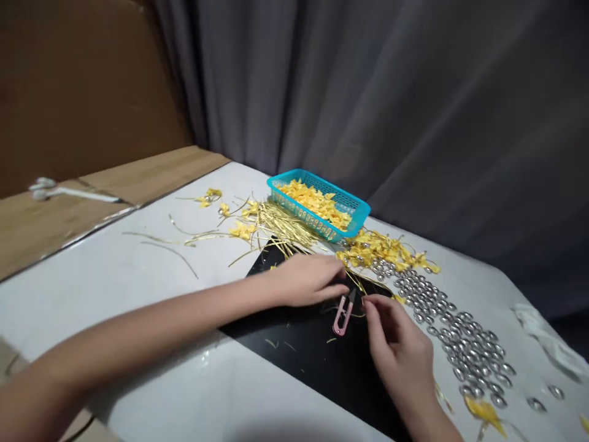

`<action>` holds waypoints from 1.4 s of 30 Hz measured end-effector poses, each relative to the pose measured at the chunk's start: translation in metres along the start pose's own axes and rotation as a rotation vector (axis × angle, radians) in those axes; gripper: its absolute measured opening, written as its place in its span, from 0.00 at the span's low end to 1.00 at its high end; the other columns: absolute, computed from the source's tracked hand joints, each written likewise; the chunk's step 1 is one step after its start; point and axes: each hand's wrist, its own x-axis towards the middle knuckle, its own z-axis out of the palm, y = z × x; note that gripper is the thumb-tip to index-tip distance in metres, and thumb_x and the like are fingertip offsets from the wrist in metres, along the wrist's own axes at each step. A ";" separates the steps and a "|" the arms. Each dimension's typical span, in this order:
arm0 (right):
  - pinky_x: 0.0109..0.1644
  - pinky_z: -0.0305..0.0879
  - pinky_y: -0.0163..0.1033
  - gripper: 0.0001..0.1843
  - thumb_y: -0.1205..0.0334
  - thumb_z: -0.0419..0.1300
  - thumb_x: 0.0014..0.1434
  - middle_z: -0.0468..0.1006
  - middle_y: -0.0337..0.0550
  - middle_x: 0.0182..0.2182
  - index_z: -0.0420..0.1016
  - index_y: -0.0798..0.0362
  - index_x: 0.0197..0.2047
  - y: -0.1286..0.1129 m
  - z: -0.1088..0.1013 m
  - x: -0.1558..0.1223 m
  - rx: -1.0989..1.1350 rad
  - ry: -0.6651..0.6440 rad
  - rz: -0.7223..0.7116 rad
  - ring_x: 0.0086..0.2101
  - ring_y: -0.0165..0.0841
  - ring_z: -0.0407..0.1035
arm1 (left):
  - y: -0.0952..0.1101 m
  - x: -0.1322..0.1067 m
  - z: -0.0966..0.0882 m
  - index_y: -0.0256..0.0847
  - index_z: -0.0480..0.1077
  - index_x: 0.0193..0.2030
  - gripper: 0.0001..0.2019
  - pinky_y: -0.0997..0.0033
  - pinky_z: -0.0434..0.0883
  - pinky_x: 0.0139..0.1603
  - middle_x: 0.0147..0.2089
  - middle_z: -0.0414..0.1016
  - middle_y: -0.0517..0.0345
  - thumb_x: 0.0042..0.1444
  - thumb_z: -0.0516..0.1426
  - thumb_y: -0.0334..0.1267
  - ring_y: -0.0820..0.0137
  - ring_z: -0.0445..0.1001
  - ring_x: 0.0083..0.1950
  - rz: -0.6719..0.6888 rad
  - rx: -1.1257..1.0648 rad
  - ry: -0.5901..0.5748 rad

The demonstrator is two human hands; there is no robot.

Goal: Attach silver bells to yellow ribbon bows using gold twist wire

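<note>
My left hand [313, 279] reaches over the black mat [294, 350], palm down, its thumb apart from the bent fingers. Nothing shows in its grasp, though some fingertips are hidden. Pink-handled thread snips [341, 317] lie on the mat between my hands, dark blades pointing away from me. My right hand [402, 347] is closed in a pinch just right of the snips; what sits between its fingertips is too small to make out. Thin gold strands run across the mat near both hands. A bundle of gold wire stems [288, 224] lies beyond my left hand.
A turquoise basket [363, 212] of yellow ribbon pieces [315, 199] stands at the back. Yellow ribbon flowers [384, 248] and many silver oval beads [473, 347] spread to the right. Loose stems and flowers lie left. A white cloth [547, 341] rests at the right edge.
</note>
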 end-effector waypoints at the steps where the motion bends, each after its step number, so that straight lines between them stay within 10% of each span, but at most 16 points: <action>1: 0.26 0.64 0.30 0.07 0.61 0.54 0.60 0.75 0.43 0.28 0.69 0.56 0.38 -0.002 0.004 -0.005 0.015 0.088 0.051 0.23 0.27 0.68 | -0.004 -0.006 -0.007 0.36 0.68 0.41 0.14 0.64 0.66 0.41 0.42 0.73 0.45 0.60 0.48 0.44 0.60 0.71 0.43 -0.070 0.115 0.014; 4: 0.24 0.60 0.29 0.07 0.61 0.56 0.60 0.72 0.42 0.26 0.69 0.56 0.38 -0.011 0.015 -0.021 0.095 0.223 0.094 0.22 0.26 0.65 | -0.017 -0.032 -0.014 0.30 0.68 0.40 0.14 0.61 0.67 0.39 0.41 0.71 0.39 0.59 0.49 0.40 0.56 0.69 0.43 -0.400 0.423 0.001; 10: 0.23 0.60 0.28 0.04 0.65 0.55 0.60 0.73 0.43 0.28 0.69 0.55 0.38 -0.022 0.015 -0.030 0.198 0.171 0.098 0.21 0.24 0.65 | -0.016 -0.059 0.002 0.34 0.66 0.35 0.15 0.63 0.66 0.39 0.37 0.70 0.45 0.63 0.42 0.37 0.62 0.68 0.38 -0.458 0.477 0.060; 17: 0.21 0.59 0.28 0.04 0.65 0.54 0.61 0.72 0.41 0.25 0.68 0.55 0.38 -0.020 0.014 -0.027 0.211 0.192 0.117 0.20 0.24 0.65 | 0.004 -0.038 0.028 0.39 0.63 0.37 0.06 0.77 0.63 0.29 0.30 0.71 0.61 0.57 0.54 0.38 0.75 0.67 0.29 -0.327 -0.601 0.160; 22: 0.22 0.60 0.27 0.03 0.66 0.53 0.60 0.73 0.41 0.27 0.67 0.55 0.38 -0.019 0.014 -0.027 0.181 0.171 0.114 0.22 0.23 0.66 | 0.004 -0.037 0.034 0.35 0.71 0.34 0.06 0.74 0.68 0.39 0.37 0.77 0.55 0.50 0.59 0.34 0.73 0.73 0.36 -0.428 -1.030 0.084; 42: 0.24 0.60 0.28 0.07 0.72 0.52 0.58 0.70 0.38 0.24 0.67 0.54 0.38 -0.018 0.013 -0.026 0.066 -0.062 -0.202 0.22 0.24 0.64 | 0.000 -0.044 0.022 0.37 0.75 0.38 0.11 0.82 0.68 0.31 0.35 0.78 0.58 0.46 0.61 0.28 0.78 0.71 0.32 -0.425 -1.091 -0.068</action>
